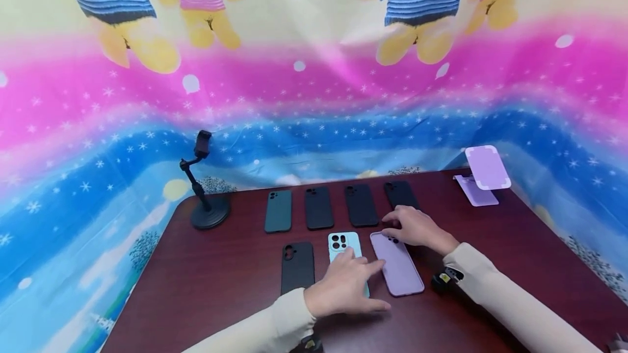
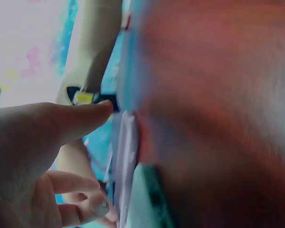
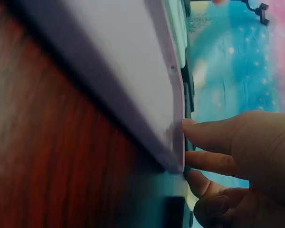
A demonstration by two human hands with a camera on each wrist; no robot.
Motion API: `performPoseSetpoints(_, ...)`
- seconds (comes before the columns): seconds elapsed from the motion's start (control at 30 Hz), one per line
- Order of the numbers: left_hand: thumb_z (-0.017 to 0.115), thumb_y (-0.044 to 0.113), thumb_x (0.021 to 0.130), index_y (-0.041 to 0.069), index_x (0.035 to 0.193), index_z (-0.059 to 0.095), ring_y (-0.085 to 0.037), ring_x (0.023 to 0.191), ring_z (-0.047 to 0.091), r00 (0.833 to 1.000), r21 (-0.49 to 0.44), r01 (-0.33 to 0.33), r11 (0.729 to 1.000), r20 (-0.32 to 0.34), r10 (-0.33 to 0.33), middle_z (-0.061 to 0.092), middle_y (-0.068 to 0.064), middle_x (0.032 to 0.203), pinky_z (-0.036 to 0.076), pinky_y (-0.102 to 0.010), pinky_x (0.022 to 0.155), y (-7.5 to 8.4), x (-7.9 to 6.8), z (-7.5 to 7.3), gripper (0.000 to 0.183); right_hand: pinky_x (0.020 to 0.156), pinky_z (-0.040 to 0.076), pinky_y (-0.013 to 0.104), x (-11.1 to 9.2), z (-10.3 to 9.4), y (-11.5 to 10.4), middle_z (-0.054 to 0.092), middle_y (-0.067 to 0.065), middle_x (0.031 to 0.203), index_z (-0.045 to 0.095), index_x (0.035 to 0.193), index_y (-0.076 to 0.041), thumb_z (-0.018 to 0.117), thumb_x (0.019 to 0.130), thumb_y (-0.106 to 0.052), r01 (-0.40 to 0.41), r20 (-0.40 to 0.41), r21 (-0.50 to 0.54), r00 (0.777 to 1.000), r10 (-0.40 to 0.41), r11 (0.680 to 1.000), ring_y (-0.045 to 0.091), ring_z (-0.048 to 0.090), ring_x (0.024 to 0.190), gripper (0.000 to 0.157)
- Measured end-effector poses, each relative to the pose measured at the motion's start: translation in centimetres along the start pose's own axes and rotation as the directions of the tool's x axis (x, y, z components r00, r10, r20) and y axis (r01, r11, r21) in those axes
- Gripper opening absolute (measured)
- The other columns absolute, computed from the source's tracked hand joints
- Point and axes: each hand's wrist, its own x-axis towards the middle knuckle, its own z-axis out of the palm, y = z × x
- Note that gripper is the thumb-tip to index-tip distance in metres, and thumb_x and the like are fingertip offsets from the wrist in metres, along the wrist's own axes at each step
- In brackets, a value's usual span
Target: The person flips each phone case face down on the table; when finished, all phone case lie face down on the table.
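A lilac phone case [image 1: 399, 268] lies in the right part of the front row, its hollow side with the raised rim facing up. My right hand [image 1: 417, 226] is at its top end; in the right wrist view the thumb [image 3: 209, 133] and a finger meet the outside of the rim. My left hand [image 1: 345, 285] spreads over a light blue case [image 1: 350, 239] with camera cutouts and hides much of it. Its index fingertip reaches the lilac case's left edge, with the thumb stretched out below. A black case [image 1: 297, 268] lies left of it, partly behind the left sleeve.
Behind is a row with a green case [image 1: 278, 211] and black cases [image 1: 319, 208], the rightmost partly behind my right hand. A black phone stand [image 1: 210, 212] is at the back left, a lilac folding stand [image 1: 488, 168] at the back right. A patterned cloth hangs around the table [image 1: 216, 282].
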Motion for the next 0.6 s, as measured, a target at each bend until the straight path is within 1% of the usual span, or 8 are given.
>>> performPoseSetpoints(0.1,0.073,0.069,0.083,0.032,0.13,0.07,-0.006,0.075,0.04,0.996,0.05,-0.086,0.995,-0.026,0.087,0.073,0.013,0.094,0.03,-0.023,0.067,0.9,0.5,0.5,0.06,0.063,0.045,0.029,-0.1,-0.1,0.2,0.07,0.003,0.1,0.08,0.114,-0.014,0.075,0.095,-0.026,-0.009,0.006,0.004,1.0,0.009,1.0,0.012,0.058,0.082,0.023)
performPoseSetpoints(0.17,0.075,0.066,0.082,0.034,0.119,0.075,-0.005,0.076,0.041,0.993,0.076,-0.105,0.992,-0.037,0.108,0.074,0.017,0.09,0.029,-0.023,0.066,1.3,0.7,0.7,0.048,0.064,0.047,0.029,-0.1,-0.2,0.2,0.072,0.002,0.101,0.08,0.11,-0.016,0.075,0.095,-0.026,-0.006,0.012,0.007,1.0,0.006,1.0,0.012,0.06,0.083,0.018)
performPoseSetpoints(0.27,0.078,0.063,0.082,0.036,0.1,0.076,-0.006,0.078,0.041,0.993,0.105,-0.099,0.99,-0.057,0.105,0.073,0.021,0.083,0.027,-0.024,0.065,1.8,0.8,1.1,0.033,0.061,0.047,0.027,-0.1,-0.3,0.3,0.071,-0.001,0.09,0.08,0.102,-0.017,0.076,0.094,-0.023,-0.007,0.032,0.027,0.999,0.006,1.0,0.009,0.059,0.073,0.011)
performPoseSetpoints(0.37,0.08,0.06,0.081,0.037,0.087,0.073,-0.007,0.077,0.039,0.992,0.124,-0.084,0.989,-0.082,0.095,0.07,0.024,0.076,0.025,-0.024,0.063,1.9,1.0,1.3,0.026,0.058,0.044,0.025,-0.1,-0.3,0.4,0.067,-0.004,0.08,0.077,0.093,-0.017,0.076,0.094,-0.019,-0.002,0.054,0.055,0.999,-0.001,0.998,0.007,0.053,0.062,0.003)
performPoseSetpoints(0.43,0.081,0.059,0.081,0.037,0.079,0.071,-0.007,0.075,0.038,0.99,0.152,-0.08,0.985,-0.104,0.097,0.068,0.023,0.07,0.023,-0.024,0.062,2.0,1.2,1.5,0.024,0.058,0.043,0.024,-0.1,-0.3,0.4,0.066,-0.006,0.078,0.074,0.089,-0.018,0.074,0.095,-0.017,0.014,0.065,0.069,0.998,-0.018,0.998,0.005,0.052,0.061,0.007)
performPoseSetpoints(0.5,0.08,0.057,0.082,0.037,0.073,0.069,-0.008,0.073,0.038,0.987,0.177,-0.08,0.981,-0.127,0.104,0.066,0.022,0.066,0.022,-0.025,0.061,2.0,1.3,1.6,0.024,0.059,0.043,0.023,-0.2,-0.3,0.4,0.066,-0.007,0.078,0.073,0.087,-0.019,0.072,0.097,-0.016,0.037,0.066,0.074,0.997,-0.042,0.997,0.003,0.05,0.061,0.01)
performPoseSetpoints(0.6,0.079,0.053,0.085,0.038,0.07,0.067,-0.009,0.072,0.039,0.981,0.187,-0.067,0.98,-0.168,0.099,0.063,0.021,0.064,0.021,-0.025,0.059,2.0,1.4,1.6,0.025,0.057,0.044,0.023,-0.2,-0.5,0.5,0.065,-0.007,0.075,0.071,0.089,-0.02,0.07,0.099,-0.017,0.052,0.067,0.097,0.996,-0.058,0.994,0.004,0.051,0.058,0.011)
